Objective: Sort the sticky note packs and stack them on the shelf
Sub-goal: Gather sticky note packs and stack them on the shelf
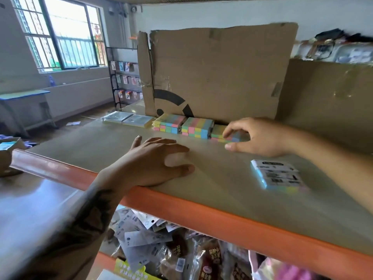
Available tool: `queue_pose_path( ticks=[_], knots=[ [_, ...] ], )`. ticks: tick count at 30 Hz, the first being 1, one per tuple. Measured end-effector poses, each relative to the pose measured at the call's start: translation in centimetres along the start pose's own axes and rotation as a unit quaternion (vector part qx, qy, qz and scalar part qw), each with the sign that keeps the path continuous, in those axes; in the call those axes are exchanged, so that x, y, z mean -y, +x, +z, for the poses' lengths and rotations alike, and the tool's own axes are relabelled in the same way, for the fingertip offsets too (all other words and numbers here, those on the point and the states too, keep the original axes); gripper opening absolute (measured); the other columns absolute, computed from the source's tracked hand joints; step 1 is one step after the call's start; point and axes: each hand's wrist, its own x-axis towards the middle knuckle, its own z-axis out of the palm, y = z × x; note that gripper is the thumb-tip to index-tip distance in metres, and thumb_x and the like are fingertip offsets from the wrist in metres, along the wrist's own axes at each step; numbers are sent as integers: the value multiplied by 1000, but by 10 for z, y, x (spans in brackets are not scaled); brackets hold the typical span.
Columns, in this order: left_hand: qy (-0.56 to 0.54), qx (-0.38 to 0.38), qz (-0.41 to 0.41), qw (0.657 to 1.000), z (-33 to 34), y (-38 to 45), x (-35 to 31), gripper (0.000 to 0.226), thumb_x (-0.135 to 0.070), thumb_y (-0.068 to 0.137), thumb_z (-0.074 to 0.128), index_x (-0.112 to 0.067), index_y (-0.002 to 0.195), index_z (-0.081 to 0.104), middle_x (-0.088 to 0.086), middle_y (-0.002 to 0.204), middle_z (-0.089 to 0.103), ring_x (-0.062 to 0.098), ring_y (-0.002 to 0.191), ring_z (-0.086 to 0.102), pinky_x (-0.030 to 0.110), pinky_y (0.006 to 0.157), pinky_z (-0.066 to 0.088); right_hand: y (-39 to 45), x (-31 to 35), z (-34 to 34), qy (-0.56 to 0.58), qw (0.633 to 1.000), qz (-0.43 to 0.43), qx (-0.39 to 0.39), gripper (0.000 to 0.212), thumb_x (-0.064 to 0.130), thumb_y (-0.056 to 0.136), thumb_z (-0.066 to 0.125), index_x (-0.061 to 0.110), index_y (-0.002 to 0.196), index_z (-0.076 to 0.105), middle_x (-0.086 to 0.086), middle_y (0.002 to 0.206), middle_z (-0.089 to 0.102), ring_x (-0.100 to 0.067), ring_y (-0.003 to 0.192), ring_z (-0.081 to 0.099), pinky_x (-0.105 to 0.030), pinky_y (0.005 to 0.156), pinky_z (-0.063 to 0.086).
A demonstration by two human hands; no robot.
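Note:
On the shelf board point(101, 142) two stacks of pastel sticky note packs point(169, 123) point(196, 127) stand in a row against the cardboard sheet point(218, 71). My right hand point(256, 136) grips a third, lower multicolour pack point(219, 133) at the right end of the row, fingers on top and thumb at its front. My left hand point(159, 158) rests flat on the board near the orange front edge point(222, 217), holding nothing. A single pack with a printed label point(277, 176) lies alone at the front right. Two flat wrapped packs point(117, 117) point(138, 120) lie at the row's left end.
A second cardboard sheet point(327, 102) closes off the right back. Below the orange edge, the lower shelf is heaped with packaged goods point(171, 247). A wire display rack point(125, 77), a desk point(24, 96) and a window stand to the left.

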Motion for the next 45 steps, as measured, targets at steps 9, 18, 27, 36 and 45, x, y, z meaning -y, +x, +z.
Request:
queue_pose_path(
  ticks=[9,18,27,36,45],
  knots=[
    [-97,-27,108,989,7,-10,-65,63,-88,75,44,-60,131,50,-33,139,51,1,131,47,39,115,34,-85,-31,-13,59,981,69,172,87,46,66,95,53,134,42,22,129,57,2,113,59,-16,93,46],
    [-164,-8,156,974,10,-6,-74,57,-55,79,79,-56,131,55,-32,128,58,-5,122,52,27,103,43,-96,-6,-7,232,971,42,44,57,59,57,81,25,102,67,3,93,75,-6,68,62,-29,74,49],
    [-343,-25,183,921,10,-4,-69,25,-23,96,70,-14,74,63,-8,67,54,5,65,48,24,66,40,-95,26,-2,446,893,52,26,42,45,85,66,5,100,65,-29,89,68,-39,75,65,-51,71,62],
    [-499,-54,171,848,12,4,-68,29,-37,80,80,-21,102,73,4,92,77,21,87,68,50,90,53,-83,37,7,394,910,17,-130,20,29,70,75,24,87,65,-12,83,73,-24,72,62,-41,69,44],
    [-518,-77,122,843,11,8,-60,8,-5,97,62,-2,99,70,0,87,72,2,77,65,12,70,47,-79,46,30,566,800,73,-186,39,24,68,87,25,75,49,-3,87,70,-18,77,64,-34,69,42]
  ],
)
